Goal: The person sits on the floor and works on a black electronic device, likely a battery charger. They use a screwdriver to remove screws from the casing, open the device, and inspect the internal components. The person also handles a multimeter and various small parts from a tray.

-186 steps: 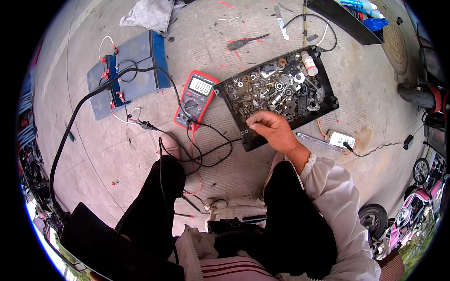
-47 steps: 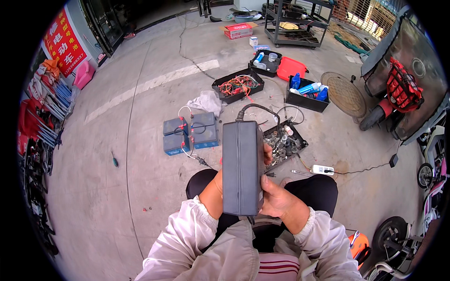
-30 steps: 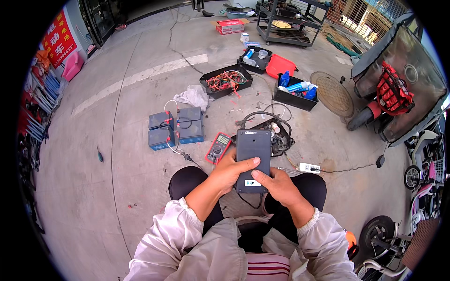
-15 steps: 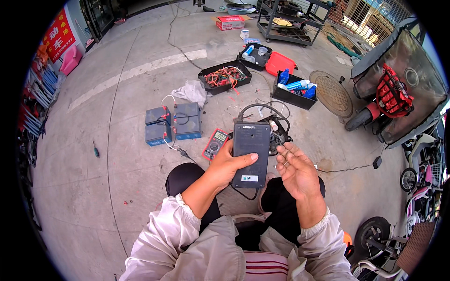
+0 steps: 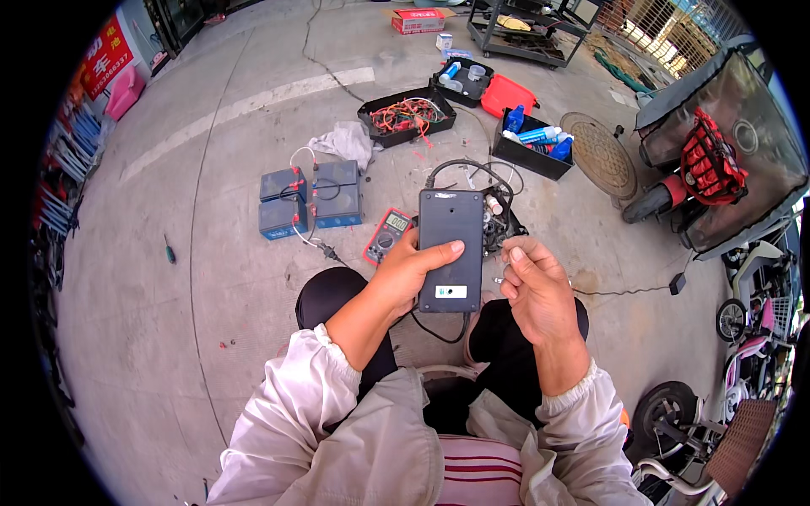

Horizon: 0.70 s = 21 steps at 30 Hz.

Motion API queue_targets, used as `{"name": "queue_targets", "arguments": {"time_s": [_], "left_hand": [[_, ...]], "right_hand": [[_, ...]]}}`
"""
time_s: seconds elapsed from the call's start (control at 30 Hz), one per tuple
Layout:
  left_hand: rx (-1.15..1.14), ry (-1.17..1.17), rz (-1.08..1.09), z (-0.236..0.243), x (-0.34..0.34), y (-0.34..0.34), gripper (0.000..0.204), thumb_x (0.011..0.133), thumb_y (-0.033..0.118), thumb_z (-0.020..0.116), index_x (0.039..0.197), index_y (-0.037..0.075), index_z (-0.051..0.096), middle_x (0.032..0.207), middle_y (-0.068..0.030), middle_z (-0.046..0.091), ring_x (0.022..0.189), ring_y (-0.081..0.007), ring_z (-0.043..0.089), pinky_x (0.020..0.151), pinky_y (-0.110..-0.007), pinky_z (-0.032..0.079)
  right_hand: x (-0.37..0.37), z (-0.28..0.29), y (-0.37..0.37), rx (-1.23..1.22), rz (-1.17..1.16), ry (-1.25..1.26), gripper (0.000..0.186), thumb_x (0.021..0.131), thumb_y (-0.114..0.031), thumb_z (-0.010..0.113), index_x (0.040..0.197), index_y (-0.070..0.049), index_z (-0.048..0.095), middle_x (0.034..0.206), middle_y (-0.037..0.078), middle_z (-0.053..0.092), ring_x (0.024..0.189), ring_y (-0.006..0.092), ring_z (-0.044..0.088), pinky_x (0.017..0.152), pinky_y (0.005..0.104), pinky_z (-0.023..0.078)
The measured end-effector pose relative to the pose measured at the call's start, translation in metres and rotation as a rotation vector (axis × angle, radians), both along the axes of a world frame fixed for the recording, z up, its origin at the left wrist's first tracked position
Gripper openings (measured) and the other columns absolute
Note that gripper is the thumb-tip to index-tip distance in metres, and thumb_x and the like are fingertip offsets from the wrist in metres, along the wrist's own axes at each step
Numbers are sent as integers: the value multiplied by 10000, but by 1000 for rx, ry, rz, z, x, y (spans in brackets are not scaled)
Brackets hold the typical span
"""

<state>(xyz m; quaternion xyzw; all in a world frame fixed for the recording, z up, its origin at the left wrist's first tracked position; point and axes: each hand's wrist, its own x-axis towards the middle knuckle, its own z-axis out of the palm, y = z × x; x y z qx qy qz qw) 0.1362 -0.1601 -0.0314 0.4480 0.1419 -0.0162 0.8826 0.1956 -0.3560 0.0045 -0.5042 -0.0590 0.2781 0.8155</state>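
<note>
My left hand (image 5: 403, 278) grips a black rectangular adapter (image 5: 450, 219), thumb across its face, with cables at top and bottom. My right hand (image 5: 536, 291) is raised just right of the adapter, fingers curled with thumb near index finger; a small object seems to be in them, too small to name. Behind the adapter, partly hidden, lies a black tray of metal parts (image 5: 506, 226). A red digital multimeter (image 5: 388, 232) lies left of it. Blue batteries (image 5: 337, 198) joined by leads sit farther left, beside a cable plug (image 5: 327, 250).
A tray of wires (image 5: 401, 118), open case (image 5: 460, 80), bin of tubes (image 5: 531, 156) and grey cloth (image 5: 342, 143) lie ahead. A metal cart (image 5: 519, 46) stands behind. A scooter (image 5: 717, 169) and bikes (image 5: 742, 316) line the right; a screwdriver (image 5: 169, 249) lies left.
The adapter was turned from side-on to face-up between earlier frames. My right hand has let go of it and moved right, fingers curled; the adapter now sits slightly higher in view.
</note>
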Motion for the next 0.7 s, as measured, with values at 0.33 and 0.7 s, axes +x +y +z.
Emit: {"name": "queue_targets", "arguments": {"time_s": [0.33,0.7], "left_hand": [[98,60,25,0,-3,0,569,850,184,812,1256,-83,515,1087,-151,677,905,-201,719,773,-351,623],[220,22,46,-7,-2,3,620,816,138,831,1281,-89,491,1101,-145,663,929,-194,699,816,-329,588]], "right_hand": [[6,9,44,-503,-189,-732,121,897,7,710,1015,-14,729,745,-48,600,638,-1,422,586,178,370],[18,10,59,-794,-206,-1551,133,834,-6,712,954,-36,664,909,95,685,873,318,649,827,413,511]]}}
